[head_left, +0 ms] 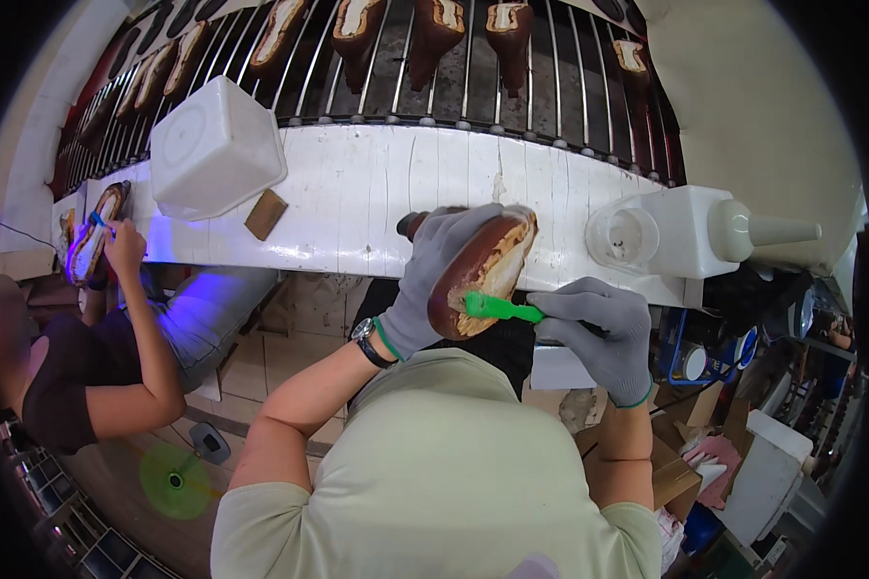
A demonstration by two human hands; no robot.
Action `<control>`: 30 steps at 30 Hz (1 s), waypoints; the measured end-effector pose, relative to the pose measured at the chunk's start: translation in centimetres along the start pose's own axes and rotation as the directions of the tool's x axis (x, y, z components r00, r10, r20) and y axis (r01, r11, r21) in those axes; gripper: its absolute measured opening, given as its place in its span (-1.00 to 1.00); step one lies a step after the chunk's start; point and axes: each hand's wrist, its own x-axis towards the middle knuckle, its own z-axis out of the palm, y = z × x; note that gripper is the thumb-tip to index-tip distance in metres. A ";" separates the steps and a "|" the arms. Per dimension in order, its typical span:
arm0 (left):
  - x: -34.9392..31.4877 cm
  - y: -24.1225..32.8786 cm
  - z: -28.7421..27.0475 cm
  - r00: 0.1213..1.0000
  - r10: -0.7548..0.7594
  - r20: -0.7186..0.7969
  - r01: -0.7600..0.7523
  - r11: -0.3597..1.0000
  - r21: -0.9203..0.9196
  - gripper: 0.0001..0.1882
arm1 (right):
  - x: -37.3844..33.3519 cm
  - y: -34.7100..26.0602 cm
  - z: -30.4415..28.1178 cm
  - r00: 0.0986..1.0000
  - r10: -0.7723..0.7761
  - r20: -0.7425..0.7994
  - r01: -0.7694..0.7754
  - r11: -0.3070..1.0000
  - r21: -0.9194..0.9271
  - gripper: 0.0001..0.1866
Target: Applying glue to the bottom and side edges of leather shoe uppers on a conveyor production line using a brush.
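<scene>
Brown shoe (451, 289) in front of the wearer's chest, by the near edge of the white bench (357, 193); pale underside faces up and to the right, with a rough tan border around it. Cannot tell whether any of it rests on the bench. Left hand (430, 280), grey-gloved, wrapped round the shoe from its left side; dark end of the shoe pokes out beyond the glove. Right hand (603, 328), also grey-gloved, pinches the handle of a green brush (497, 308), whose head lies against the lower part of the underside. Hands apart, shoe and brush between them. Dark-strapped watch (365, 338) on left wrist. On the bench, right: a round white cup (599, 243) touching or just beside a white bottle (690, 222), nozzle pointing right. On the bench, left: a large white tub (217, 145), a small brown block (266, 214) near its lower corner. Beyond the bench, a rack of metal rods (462, 124) bears more brown shoes (434, 43), pale undersides showing. Far left, a co-worker (116, 386) in a dark top holds a blue brush (99, 220) at another shoe (89, 249), under violet-blue light. Lower right, cardboard (674, 478) beside a pink cloth (714, 468).
</scene>
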 end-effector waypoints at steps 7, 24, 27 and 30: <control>1.2 0.1 -3.0 0.869 -0.231 0.438 0.366 0.895 -0.255 -0.20 | 1.9 -0.3 -1.4 0.953 -0.301 -0.022 0.293 0.940 -0.175 -0.71; 7.0 -2.6 -4.8 0.672 -0.122 0.731 0.484 0.819 -0.309 -0.25 | 4.0 -1.4 -3.3 0.953 -0.185 -0.238 0.143 0.972 -0.184 -0.73; 8.4 -3.3 -5.0 0.594 -0.090 0.799 0.506 0.814 -0.285 -0.26 | 4.9 -1.5 -4.1 0.931 -0.340 -0.135 0.270 0.887 -0.375 -0.77; 10.1 -4.2 -4.9 0.546 -0.014 0.838 0.420 0.870 -0.259 -0.24 | 5.6 -1.6 -5.4 0.936 -0.352 0.024 0.317 0.807 -0.498 -0.79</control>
